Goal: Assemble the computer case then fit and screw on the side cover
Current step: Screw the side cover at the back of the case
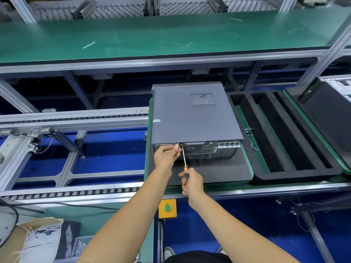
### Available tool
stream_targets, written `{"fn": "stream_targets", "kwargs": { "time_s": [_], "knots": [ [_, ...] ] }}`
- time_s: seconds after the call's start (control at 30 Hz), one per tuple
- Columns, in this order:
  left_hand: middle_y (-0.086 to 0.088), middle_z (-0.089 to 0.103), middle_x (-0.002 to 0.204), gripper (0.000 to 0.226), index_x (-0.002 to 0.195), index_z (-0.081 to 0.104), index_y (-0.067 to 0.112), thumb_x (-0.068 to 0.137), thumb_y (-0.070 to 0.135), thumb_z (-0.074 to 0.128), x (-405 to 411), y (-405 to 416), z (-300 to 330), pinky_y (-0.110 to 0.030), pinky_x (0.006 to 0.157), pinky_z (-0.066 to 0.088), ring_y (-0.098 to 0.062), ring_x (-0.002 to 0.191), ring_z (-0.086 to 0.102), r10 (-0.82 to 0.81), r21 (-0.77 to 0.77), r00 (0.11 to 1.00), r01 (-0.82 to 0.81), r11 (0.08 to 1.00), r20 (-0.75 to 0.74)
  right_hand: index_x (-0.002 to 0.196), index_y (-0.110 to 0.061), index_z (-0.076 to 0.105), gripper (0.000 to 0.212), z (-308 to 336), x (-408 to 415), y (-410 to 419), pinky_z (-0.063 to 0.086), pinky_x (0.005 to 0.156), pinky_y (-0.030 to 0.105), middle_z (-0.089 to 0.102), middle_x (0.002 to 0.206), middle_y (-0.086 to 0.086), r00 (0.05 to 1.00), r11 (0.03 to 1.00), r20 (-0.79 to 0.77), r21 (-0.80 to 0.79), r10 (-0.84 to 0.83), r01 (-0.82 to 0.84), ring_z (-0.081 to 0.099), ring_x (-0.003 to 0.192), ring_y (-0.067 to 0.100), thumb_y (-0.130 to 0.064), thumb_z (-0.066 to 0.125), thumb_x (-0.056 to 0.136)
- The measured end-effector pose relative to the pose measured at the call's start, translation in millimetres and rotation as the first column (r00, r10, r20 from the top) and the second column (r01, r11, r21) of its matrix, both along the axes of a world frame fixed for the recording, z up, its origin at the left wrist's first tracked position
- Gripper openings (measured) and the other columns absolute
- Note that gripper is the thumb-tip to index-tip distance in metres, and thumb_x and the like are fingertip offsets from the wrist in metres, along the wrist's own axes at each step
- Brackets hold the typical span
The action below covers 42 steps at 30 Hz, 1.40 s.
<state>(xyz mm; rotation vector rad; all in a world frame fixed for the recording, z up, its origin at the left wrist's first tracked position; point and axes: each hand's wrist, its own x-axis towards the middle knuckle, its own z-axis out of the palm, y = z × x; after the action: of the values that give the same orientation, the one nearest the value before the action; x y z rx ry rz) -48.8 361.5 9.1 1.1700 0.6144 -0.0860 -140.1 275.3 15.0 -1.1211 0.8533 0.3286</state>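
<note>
While the grey computer case (pixel 195 114) lies flat on the dark mat (pixel 218 171), side cover up, your left hand (pixel 166 154) pinches at its rear top edge and your right hand (pixel 191 182) grips the orange-handled screwdriver (pixel 184 164), tip there. No writing is legible.

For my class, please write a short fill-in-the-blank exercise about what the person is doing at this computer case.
1. The right hand grips a screwdriver with an ____ handle.
2. The left hand pinches at the case's ____ panel, by the screwdriver tip.
3. The case lies on a ____ foam mat.
4. The yellow box below the conveyor has a ____ button.

Missing words: orange; rear; black; green
</note>
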Motion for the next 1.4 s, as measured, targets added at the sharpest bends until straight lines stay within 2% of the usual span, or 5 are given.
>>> {"fn": "stream_targets", "kwargs": {
  "time_s": [0.37,0.77,0.93,1.27,1.4],
  "knots": [
    [-0.008,0.077,0.09,0.019,0.102,0.06,0.008,0.09,0.01,0.075,2,-18,-3,-0.025,0.071,0.061,-0.015,0.08,0.077,0.119,0.035,0.993,-0.12,0.992,0.011,0.086,-0.006,0.064,0.022,-2,-5,-16,0.019,0.039,0.022,0.046,0.056,0.0,1.0,1.0,-0.02,-0.008,0.018,-0.018,0.026,0.042,0.011,-0.018,0.049,0.097],
    [-0.009,0.077,0.09,0.017,0.104,0.06,0.007,0.093,0.011,0.072,-7,-17,-2,-0.025,0.069,0.06,-0.015,0.082,0.077,0.108,0.056,0.993,-0.111,0.992,0.045,0.086,-0.006,0.064,0.021,0,-14,-22,0.019,0.038,0.022,0.046,0.059,0.0,0.998,0.998,-0.012,-0.005,0.061,-0.061,0.026,0.043,0.011,-0.016,0.048,0.095],
    [-0.006,0.077,0.082,0.018,0.104,0.065,0.004,0.093,0.016,0.072,-24,-20,-12,-0.024,0.066,0.06,-0.011,0.073,0.073,0.037,0.018,0.999,-0.036,0.999,-0.014,0.08,-0.008,0.065,0.018,-2,-18,-31,0.02,0.039,0.023,0.045,0.056,0.0,0.991,0.986,-0.007,-0.095,0.135,-0.135,0.026,0.039,0.011,-0.013,0.051,0.089],
    [-0.005,0.073,0.081,0.022,0.098,0.069,0.004,0.098,0.025,0.066,-34,-41,-15,-0.028,0.069,0.062,-0.014,0.075,0.072,-0.123,-0.006,0.992,0.123,0.992,-0.016,0.073,-0.009,0.068,0.027,-7,-33,-70,0.022,0.04,0.021,0.046,0.054,0.003,0.972,0.954,0.077,-0.226,0.222,-0.2,0.029,0.038,0.011,-0.011,0.048,0.091],
    [-0.007,0.073,0.084,0.016,0.098,0.067,0.003,0.097,0.019,0.066,-36,-55,-13,-0.028,0.069,0.061,-0.017,0.077,0.074,-0.192,0.009,0.981,0.192,0.981,0.026,0.078,0.002,0.069,0.026,-7,-38,-86,0.026,0.039,0.02,0.048,0.052,-0.002,0.972,0.952,0.101,-0.247,0.211,-0.181,0.033,0.039,0.009,-0.008,0.048,0.091]
  ]
}}
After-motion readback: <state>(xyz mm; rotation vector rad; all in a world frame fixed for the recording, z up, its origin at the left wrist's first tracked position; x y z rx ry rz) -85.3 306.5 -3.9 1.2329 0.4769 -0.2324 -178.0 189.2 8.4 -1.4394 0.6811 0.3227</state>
